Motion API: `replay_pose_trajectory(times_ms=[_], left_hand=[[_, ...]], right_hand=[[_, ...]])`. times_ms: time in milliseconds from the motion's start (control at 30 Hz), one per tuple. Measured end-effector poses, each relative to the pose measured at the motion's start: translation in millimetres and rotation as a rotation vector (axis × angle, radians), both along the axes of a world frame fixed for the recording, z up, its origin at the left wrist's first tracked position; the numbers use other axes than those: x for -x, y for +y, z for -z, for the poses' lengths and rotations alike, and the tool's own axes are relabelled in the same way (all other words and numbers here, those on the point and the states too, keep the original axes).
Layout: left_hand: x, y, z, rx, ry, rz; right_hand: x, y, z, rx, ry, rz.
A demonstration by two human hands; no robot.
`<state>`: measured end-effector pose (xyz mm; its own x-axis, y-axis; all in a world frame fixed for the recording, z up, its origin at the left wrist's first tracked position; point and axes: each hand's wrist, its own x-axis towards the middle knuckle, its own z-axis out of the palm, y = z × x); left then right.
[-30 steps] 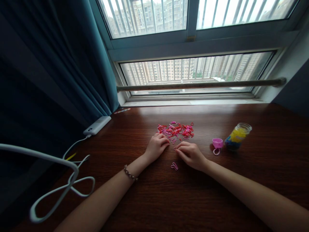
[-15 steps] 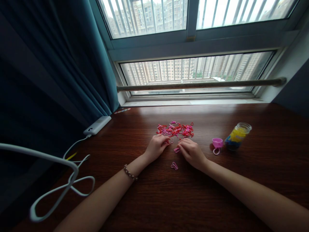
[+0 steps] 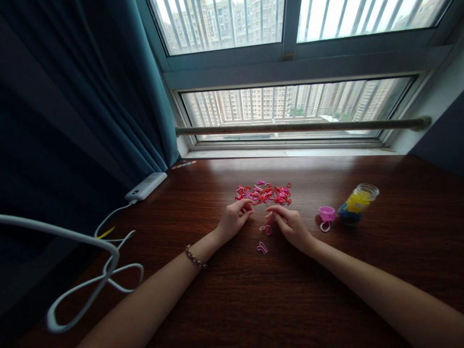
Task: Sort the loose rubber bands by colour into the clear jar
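A spread pile of small red and pink loops (image 3: 264,194), like little rubber bands or clips, lies on the dark wooden table. My left hand (image 3: 235,218) rests at the pile's near left edge, thumb and fingertips apart, with nothing visible between them. Just right of it is my right hand (image 3: 290,226), its forefinger stretched out and the other fingers loosely bent. Beside its fingertips lie a couple of pink loops (image 3: 268,229), apart from the pile. Nearer me sits another small pink group (image 3: 262,248).
Right of my hands are a pink cup-shaped piece with a ring (image 3: 326,213) and a tilted clear jar (image 3: 357,205) with yellow and blue contents. A white power strip or charger (image 3: 147,186) and looped white cable (image 3: 108,270) lie left. A window bar (image 3: 300,127) crosses behind.
My right fingers have come off the pink loop they were touching and moved slightly up. A pale loop between my hands now lies nearer me, by the other pink one.
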<state>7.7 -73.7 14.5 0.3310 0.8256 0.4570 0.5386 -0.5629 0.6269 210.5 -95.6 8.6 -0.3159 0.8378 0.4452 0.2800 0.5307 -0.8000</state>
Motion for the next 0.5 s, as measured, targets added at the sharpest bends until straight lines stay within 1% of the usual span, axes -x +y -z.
replay_pose_trajectory(times_ms=[33,100,167,200,267,333,367,400,433,500], left_hand=[[-0.1,-0.1,-0.1,0.001,0.003,0.0],[-0.2,-0.4,0.2,0.014,0.018,0.02],[-0.3,-0.9,1.0,0.033,0.04,0.051],[-0.2,-1.2,1.3,0.044,0.053,0.071],[-0.2,-2.1,1.0,0.065,0.08,0.118],[-0.9,-4.5,-1.2,0.078,0.111,0.175],[-1.7,-6.6,-3.2,0.085,0.125,0.208],[-3.0,-9.2,-5.6,0.092,0.136,0.245],[-4.6,-12.2,-8.2,0.101,0.145,0.286],[-8.2,-18.6,-13.4,0.126,0.16,0.381]], right_hand=[[-0.6,0.2,0.4,0.012,0.027,0.02],[-0.7,0.4,0.8,0.008,0.015,0.071],[0.4,-1.2,-0.1,-0.01,-0.044,0.059],[1.2,-2.8,-1.4,-0.019,-0.069,0.02],[2.7,-7.5,-5.0,-0.013,-0.093,-0.109],[3.7,-11.8,-9.2,0.055,-0.043,-0.222],[3.7,-13.0,-11.0,0.106,0.01,-0.236],[3.3,-13.0,-12.2,0.156,0.079,-0.215],[2.5,-11.9,-12.9,0.195,0.153,-0.162],[-0.3,-6.5,-12.6,0.219,0.277,-0.002]])
